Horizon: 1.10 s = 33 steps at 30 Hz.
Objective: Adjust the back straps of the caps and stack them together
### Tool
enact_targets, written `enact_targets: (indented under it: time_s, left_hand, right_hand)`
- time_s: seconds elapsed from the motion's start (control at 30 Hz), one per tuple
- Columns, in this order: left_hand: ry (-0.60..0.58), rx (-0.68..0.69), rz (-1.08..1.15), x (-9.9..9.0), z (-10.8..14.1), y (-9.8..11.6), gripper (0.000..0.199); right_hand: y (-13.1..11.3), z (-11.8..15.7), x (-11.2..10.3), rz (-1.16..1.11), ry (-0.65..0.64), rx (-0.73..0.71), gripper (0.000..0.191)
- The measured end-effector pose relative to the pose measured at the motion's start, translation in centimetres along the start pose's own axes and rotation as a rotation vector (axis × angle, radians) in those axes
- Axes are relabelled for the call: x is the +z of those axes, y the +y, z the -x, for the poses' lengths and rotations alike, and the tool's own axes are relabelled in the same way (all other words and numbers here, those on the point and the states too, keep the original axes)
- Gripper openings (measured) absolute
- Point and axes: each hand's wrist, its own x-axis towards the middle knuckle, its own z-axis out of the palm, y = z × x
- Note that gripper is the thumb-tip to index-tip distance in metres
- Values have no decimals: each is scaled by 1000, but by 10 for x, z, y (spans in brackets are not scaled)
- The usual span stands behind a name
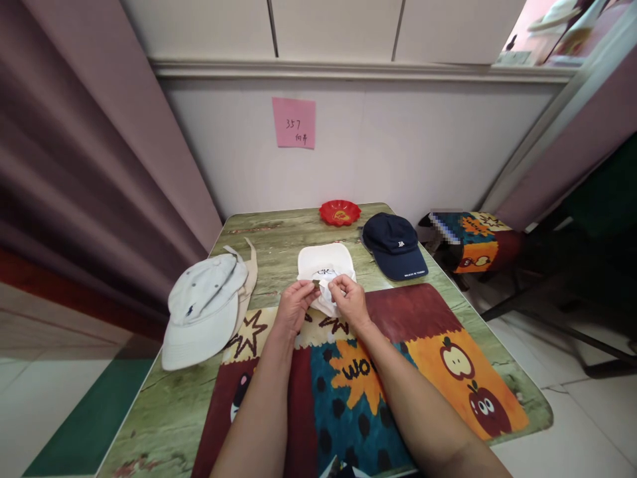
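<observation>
A white cap with dark lettering on its front lies mid-table, its brim toward the wall. My left hand is closed at the cap's near side, thumb and fingers pinching a small dark piece by the strap. Opposite it, my right hand pinches the white strap of the cap. The fingertips of both hands almost meet and partly hide the strap's end. To the left sits a pale grey cap with a beige strap or cloth beside it. A navy cap rests to the right.
Under my forearms a colourful mat covers the near part of the green wood-pattern table. A red scalloped dish stands near the wall. At right is a stool with a patterned top; a purple curtain hangs left.
</observation>
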Motion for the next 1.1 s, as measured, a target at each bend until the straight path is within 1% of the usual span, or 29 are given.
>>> enact_targets:
  time_s: [0.17,0.3,0.4,1.1]
  left_hand:
    - [0,-4,17,-1,-1,-1,24]
    - [-1,-3,24,0,-1,0,25]
    - [-6,-2,26,0,0,0,26]
    - [-47,32,-3,2,4,4,24]
  right_hand:
    - [-1,1,2,56,51,-19,20]
    - [-4,3,3,140,85,-71,20]
    - [-5,4,3,160,98,-106,20]
    - [-4,2,0,99,37,-77,19]
